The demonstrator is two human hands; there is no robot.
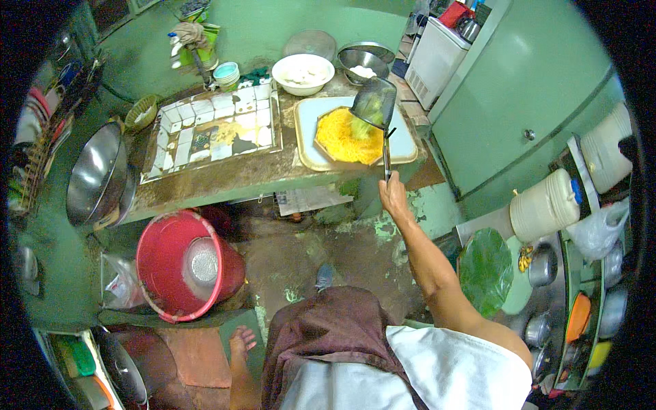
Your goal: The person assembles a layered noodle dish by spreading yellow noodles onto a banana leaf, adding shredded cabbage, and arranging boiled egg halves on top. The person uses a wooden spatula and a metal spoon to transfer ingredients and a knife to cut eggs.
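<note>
My right hand [394,193] reaches forward and grips the long handle of a mesh skimmer ladle [374,102]. The ladle's scoop hangs tilted over a pile of yellow fried food [342,137], with some greenish pieces in and under it. The pile lies on a pale tray [406,140] on the worn counter [225,179]. My left hand is not in view.
A tiled sink [212,126], a white bowl [303,74] and a steel bowl [364,61] are on the counter. A red bucket [179,265] and a big steel wok [96,174] sit at left. A green cupboard [526,89], white jugs [544,205] and pots stand at right.
</note>
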